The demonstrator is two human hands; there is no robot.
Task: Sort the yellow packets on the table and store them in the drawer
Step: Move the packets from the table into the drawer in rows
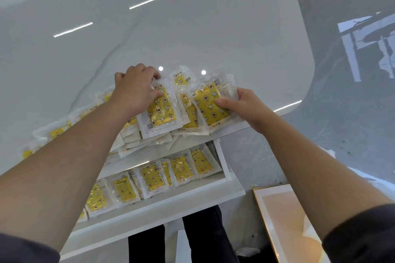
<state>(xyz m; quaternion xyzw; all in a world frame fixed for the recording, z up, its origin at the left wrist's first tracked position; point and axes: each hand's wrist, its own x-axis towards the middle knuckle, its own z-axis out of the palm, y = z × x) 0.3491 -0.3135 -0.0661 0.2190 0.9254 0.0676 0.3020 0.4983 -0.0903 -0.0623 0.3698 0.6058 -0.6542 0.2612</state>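
Sleeves (363,235), 2 hands (136,89) on yellow packets (162,111)

Your glossy white tabletop (192,34) carries a heap of yellow packets (162,111) along its near edge. The open drawer (171,205) beneath holds a row of stored packets (181,168).

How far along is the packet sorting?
Done: a row of packets stands in the open drawer. In hand: the right hand pinches one packet, and the left hand grips the top packet of the pile. Left: that pile and loose packets further left on the table.
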